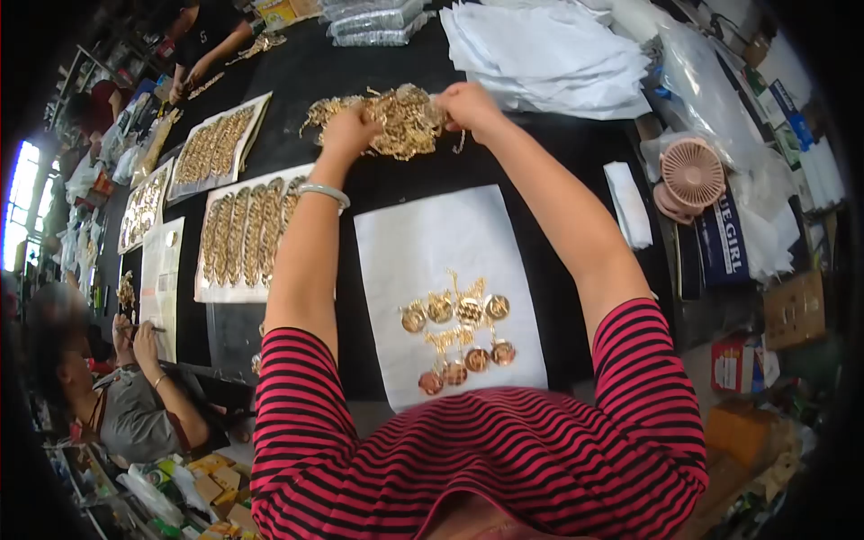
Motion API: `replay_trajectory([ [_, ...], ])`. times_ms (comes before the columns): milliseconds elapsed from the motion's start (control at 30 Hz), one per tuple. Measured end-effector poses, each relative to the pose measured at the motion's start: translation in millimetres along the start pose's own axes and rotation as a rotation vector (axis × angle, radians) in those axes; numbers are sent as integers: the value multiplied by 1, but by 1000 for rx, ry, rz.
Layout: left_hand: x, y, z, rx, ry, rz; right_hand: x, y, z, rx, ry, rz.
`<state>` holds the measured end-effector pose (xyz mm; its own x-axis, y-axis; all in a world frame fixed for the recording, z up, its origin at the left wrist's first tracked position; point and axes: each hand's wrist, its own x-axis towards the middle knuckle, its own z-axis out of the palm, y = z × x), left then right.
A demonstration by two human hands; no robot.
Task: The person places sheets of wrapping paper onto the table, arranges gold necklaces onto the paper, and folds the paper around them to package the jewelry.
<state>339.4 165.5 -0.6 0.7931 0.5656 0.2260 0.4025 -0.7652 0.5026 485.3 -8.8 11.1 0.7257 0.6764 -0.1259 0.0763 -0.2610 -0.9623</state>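
Note:
A tangled pile of gold-coloured chain jewellery (407, 126) lies on the black table in front of me. My left hand (351, 131), with a pale bangle at the wrist, is closed at the pile's left side, its fingers on the chains. At the right side, my right hand (469, 106) pinches a gold chain, and a short end hangs below the fingers. Closer to my body, a white paper sheet (432, 229) carries two rows of round gold medallions (469, 311) with thin chains.
Sheets of gold chain bracelets (243, 238) lie on the left. White paper sheets (549, 58) and plastic-wrapped packs (373, 18) are at the back. A pink fan (691, 173) stands at right. Co-workers handle jewellery at left, one in a grey shirt (144, 418).

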Motion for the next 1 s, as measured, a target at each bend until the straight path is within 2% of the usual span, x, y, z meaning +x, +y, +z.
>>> replay_trajectory([
  [67, -26, 9, -13, -156, 168, -3, -36, 2, -7, 58, -15, 1],
  [167, -92, 29, -8, -292, 109, 7, -87, 18, -5, 175, -53, -36],
  [200, -112, 38, -7, -361, 104, 28, -97, 41, 0, 46, -38, -148],
  [267, -159, 45, 12, -257, 122, 235, -121, 83, 7, -212, -13, -375],
  [333, -199, 46, 25, -110, 47, 354, -160, 97, 12, -329, -15, -451],
  [367, -216, 46, 31, -108, 52, 347, -172, 106, 11, -329, -23, -454],
  [433, -242, 45, 37, -219, -50, 478, -190, 121, 5, -471, -111, -1006],
  [467, -247, 47, 31, -217, -48, 479, -198, 119, 1, -470, -111, -1009],
  [567, -241, 50, 2, -274, -177, 618, -208, 94, -9, -458, -393, -1099],
  [600, -227, 44, 0, -267, -169, 624, -193, 90, -8, -460, -388, -1110],
  [667, -178, 27, -1, -246, -26, 473, -147, 79, -3, -375, -122, -962],
  [700, -152, 21, 0, -237, 43, 399, -115, 71, 3, -445, -85, -827],
  [733, -123, 17, 5, -232, 52, 411, -78, 62, 8, -513, -44, -692],
  [800, -67, 15, 22, -118, 75, 379, -6, 63, 22, -637, 122, -674],
  [833, -47, 13, 31, -111, 85, 392, 18, 67, 29, -635, 135, -686],
  [933, 4, 10, 56, 313, -41, 132, 67, 58, 45, -691, 107, -529],
  [1000, 23, 12, 56, 370, -85, 149, 90, 52, 47, -771, 45, -502],
])
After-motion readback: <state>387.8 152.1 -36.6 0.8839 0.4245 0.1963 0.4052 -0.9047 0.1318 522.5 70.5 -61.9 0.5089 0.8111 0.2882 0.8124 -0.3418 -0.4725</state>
